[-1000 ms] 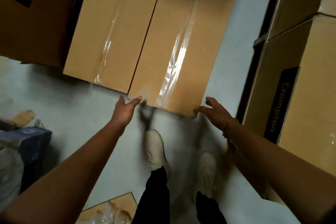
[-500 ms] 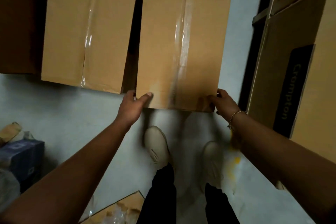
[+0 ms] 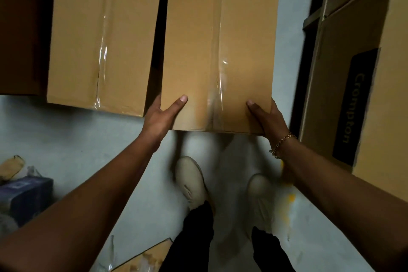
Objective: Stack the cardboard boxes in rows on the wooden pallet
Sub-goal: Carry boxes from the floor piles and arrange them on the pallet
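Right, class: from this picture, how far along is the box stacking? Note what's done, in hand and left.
Done: the boxes at right, one printed Crompton, stand stacked, but no pallet shows, so uncertain. In hand: the left hand and right hand grip the near corners of a taped cardboard box, thumbs on top. Left: placing it on the pallet, then probably the neighbouring taped box.

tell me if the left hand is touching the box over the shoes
Touching. The head view shows the left hand holding the box at its near left corner, with the thumb lying flat on the top face.
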The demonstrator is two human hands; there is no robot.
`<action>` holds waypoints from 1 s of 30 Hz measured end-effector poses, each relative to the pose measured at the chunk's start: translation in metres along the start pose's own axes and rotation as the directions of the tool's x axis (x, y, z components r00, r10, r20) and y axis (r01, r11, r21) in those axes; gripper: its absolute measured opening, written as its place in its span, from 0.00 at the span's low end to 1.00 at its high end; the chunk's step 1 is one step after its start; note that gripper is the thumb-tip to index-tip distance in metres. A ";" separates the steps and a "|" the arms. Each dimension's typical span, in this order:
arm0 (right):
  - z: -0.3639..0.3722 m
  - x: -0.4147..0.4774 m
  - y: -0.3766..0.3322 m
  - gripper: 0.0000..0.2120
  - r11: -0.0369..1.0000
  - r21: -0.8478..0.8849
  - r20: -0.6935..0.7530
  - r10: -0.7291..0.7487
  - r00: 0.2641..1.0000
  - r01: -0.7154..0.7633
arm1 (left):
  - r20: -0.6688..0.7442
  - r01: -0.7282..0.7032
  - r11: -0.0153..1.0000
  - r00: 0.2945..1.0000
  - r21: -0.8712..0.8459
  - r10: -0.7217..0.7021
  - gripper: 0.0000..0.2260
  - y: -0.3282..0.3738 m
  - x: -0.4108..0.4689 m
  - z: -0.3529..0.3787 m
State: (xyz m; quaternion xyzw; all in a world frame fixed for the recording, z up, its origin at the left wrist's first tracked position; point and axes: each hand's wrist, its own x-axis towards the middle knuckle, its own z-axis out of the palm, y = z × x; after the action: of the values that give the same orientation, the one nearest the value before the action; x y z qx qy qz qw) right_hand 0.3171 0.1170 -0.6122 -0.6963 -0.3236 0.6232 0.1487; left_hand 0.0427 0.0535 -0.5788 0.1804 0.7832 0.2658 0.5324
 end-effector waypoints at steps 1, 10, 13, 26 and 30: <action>-0.005 -0.010 -0.010 0.24 1.000 0.015 -0.002 -0.020 1.000 0.020 | -0.016 -0.011 1.000 1.000 -0.006 0.011 0.25 0.012 -0.012 0.000; -0.066 -0.128 -0.075 0.29 0.999 0.005 0.042 -0.048 0.998 0.047 | -0.089 -0.036 0.998 0.995 0.051 0.040 0.26 0.082 -0.147 -0.007; -0.088 -0.166 -0.084 0.40 0.995 -0.010 0.067 -0.098 0.993 0.099 | -0.093 -0.054 0.996 0.994 0.077 0.061 0.25 0.091 -0.189 -0.008; -0.198 -0.308 -0.075 0.45 0.950 0.022 -0.018 -0.311 0.950 0.312 | -0.095 -0.302 0.953 0.948 0.021 0.303 0.21 0.121 -0.363 0.037; -0.268 -0.347 -0.050 0.50 0.946 -0.028 -0.050 -0.323 0.945 0.322 | -0.056 -0.330 0.943 0.942 0.034 0.331 0.26 0.113 -0.413 0.092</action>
State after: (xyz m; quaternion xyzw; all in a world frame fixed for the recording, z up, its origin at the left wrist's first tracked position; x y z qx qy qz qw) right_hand 0.5576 -0.0137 -0.2654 -0.6519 -0.4351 0.5684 0.2503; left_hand 0.2800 -0.0698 -0.2327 0.3075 0.7607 0.3473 0.4540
